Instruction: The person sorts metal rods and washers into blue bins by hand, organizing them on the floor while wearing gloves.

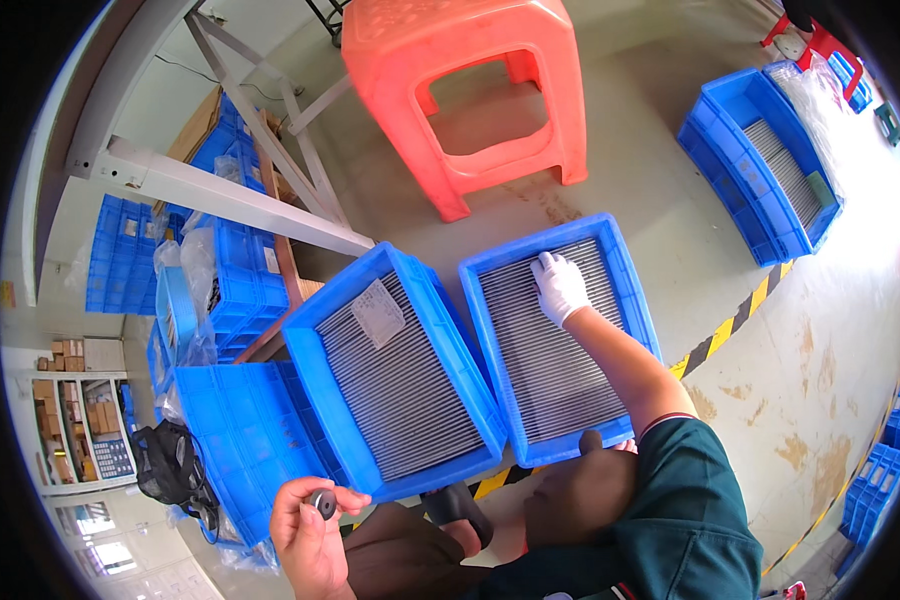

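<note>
At the far left of the frame stand shelves with cardboard boxes (pixel 70 355), and just right of them stacks of empty blue crates (pixel 120 255) under a white metal frame (pixel 220 195). A black bag (pixel 170 465) lies low at the left, beside more blue crates (pixel 240 440).

At the lower left of centre the bare left hand (pixel 310 535) is raised palm up, its thumb and fingertips pinched together on a small dark ring-shaped part (pixel 323 503). Just above it sits a blue crate (pixel 320 400) filled with rows of grey parts and bearing a paper slip (pixel 378 312).

Touching that crate on its right is a 2nd blue crate (pixel 630 290) with the same grey rows. The right hand (pixel 558 287), in a white glove, rests on those rows near the crate's upper end, fingers together and laid flat; whether it grips a piece I cannot tell.

At top centre stands an orange plastic stool (pixel 470 100). At the upper right lies a 3rd blue crate (pixel 740 170) with grey parts. A yellow-and-black floor stripe (pixel 750 300) runs diagonally below it.
</note>
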Available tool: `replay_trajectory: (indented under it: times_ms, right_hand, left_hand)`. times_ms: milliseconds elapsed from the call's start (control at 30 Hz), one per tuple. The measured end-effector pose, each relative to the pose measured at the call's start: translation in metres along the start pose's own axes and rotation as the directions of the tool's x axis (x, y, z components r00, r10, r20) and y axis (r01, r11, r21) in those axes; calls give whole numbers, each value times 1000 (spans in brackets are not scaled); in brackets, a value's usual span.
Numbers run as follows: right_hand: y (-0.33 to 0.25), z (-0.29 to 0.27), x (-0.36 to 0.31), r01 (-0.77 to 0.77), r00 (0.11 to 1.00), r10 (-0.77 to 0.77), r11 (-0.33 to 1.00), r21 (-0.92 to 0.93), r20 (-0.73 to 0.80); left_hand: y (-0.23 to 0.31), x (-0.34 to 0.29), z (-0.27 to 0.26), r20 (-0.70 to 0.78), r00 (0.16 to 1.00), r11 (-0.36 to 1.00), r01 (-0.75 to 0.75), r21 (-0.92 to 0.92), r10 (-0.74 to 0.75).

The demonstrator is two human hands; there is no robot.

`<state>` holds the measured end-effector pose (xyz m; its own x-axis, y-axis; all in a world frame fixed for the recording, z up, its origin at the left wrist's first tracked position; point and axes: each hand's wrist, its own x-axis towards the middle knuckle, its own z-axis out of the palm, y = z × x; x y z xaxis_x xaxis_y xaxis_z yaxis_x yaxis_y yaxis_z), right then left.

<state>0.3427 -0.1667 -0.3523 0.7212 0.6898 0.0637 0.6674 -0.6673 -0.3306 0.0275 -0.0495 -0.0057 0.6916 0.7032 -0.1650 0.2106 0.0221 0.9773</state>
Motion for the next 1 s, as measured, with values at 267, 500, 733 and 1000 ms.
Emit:
replay_trajectory:
  times_ms: [267, 500, 733, 1000]
  right_hand:
    - [6, -7, -14, 58, 998, -55, 994, -91, 36]
    - [-24, -61, 16, 150, 978, -139, 986, 65, -157]
    - [-149, -128, 44, 492, 869, -489, 841, 225, -77]
    - [-219, -77, 36, 827, 562, -542, 337, -451, 625]
  left_hand:
    - [2, 1, -2, 24, 1000, 999, 7, -50, -6]
    - [15, -15, -33, -160, 981, 971, -143, -190, 113]
    - [12, -31, -62, -203, 965, 915, -229, -333, 168]
    - [10, -38, -83, -252, 954, 894, -249, -372, 161]
